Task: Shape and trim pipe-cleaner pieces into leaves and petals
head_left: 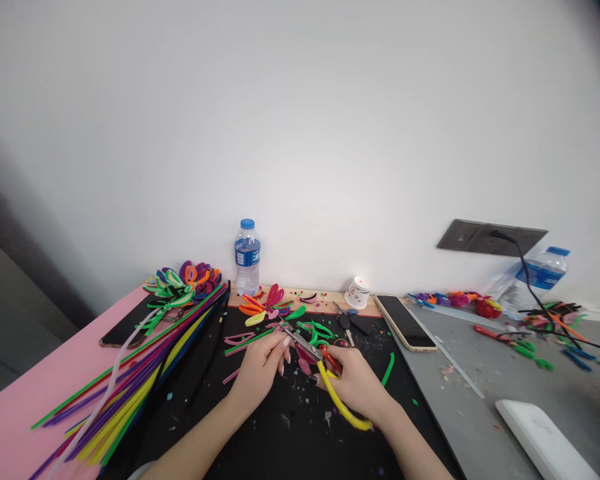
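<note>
My right hand [355,380] is closed around the red handles of a pair of scissors [307,348], whose metal blades point up and left. A curved yellow pipe cleaner [341,403] hangs along the same hand, its upper end by the scissors. At the blades, the fingers of my left hand [257,365] are pinched together; what they hold is too small to tell. A dark pink pipe-cleaner loop [305,365] shows between the hands. Just beyond lie green pipe-cleaner loops [317,329] and a flower of pink, orange and yellow petals [267,307].
Straight pipe cleaners [145,380] lie in a bundle at left, near finished flowers [180,287] and a dark phone [130,327]. A water bottle [247,260], paper cup [357,293], keys [347,323] and another phone [406,323] stand or lie along the back. A white device [545,437] is right.
</note>
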A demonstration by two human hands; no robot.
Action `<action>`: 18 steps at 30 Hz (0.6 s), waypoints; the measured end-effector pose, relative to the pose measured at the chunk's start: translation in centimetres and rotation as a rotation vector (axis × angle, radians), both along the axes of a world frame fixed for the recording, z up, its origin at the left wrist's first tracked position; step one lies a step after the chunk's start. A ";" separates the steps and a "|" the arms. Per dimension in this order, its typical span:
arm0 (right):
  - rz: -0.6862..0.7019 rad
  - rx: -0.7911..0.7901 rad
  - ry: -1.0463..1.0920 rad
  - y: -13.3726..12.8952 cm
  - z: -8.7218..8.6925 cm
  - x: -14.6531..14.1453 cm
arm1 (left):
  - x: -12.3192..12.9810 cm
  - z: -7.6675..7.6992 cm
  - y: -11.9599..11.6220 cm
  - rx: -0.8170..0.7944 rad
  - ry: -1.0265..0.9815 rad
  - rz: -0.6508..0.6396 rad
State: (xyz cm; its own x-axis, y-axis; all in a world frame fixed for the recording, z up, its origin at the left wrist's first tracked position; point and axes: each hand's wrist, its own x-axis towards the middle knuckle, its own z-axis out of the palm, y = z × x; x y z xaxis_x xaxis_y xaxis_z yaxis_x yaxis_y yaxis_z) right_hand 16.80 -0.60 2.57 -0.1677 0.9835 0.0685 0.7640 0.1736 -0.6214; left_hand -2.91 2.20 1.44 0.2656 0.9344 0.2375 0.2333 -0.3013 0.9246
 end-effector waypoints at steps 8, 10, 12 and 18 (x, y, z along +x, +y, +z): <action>0.043 -0.058 0.069 0.2 -0.4 0.7 | -0.1 -0.3 0.2 -0.039 0.008 -0.062; 0.047 -0.049 0.032 0.2 -0.3 0.7 | -0.1 -0.4 0.3 -0.039 0.002 -0.063; 0.052 -0.038 -0.023 0.0 0.0 0.6 | -0.1 -0.4 0.3 -0.043 -0.010 -0.046; 0.082 -0.070 -0.111 -0.5 0.7 0.2 | -0.2 -0.4 0.3 -0.049 -0.026 0.001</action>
State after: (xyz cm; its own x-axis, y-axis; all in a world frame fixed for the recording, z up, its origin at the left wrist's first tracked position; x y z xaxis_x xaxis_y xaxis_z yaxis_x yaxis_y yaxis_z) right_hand 16.96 -1.10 3.28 -0.2507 0.9678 -0.0229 0.8137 0.1978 -0.5466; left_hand -3.09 2.52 1.03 0.2586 0.9455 0.1979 0.2093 -0.2548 0.9441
